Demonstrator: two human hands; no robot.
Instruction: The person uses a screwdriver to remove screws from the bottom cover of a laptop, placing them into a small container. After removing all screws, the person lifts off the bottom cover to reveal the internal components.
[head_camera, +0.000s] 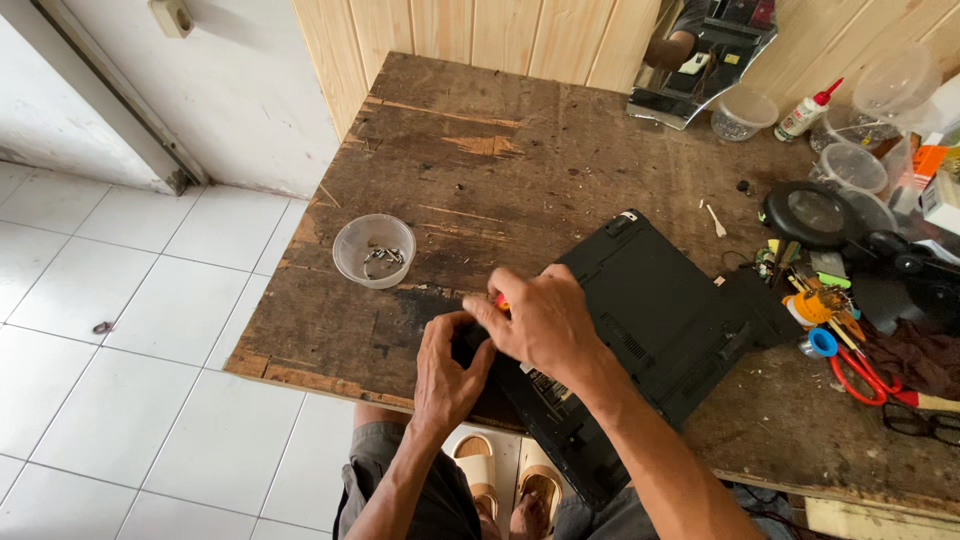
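Black laptop upside down at desk near edge; left hand pressed on corner, right hand pinching small red-tipped tool (likely screwdriver). Laptop looks rigid, heavyish; grip by edges.

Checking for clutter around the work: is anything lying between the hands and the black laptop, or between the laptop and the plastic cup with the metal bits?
Nothing visible. Both the left hand and right hand already rest on the laptop at its near corner. Only bare table lies between it and the cup.
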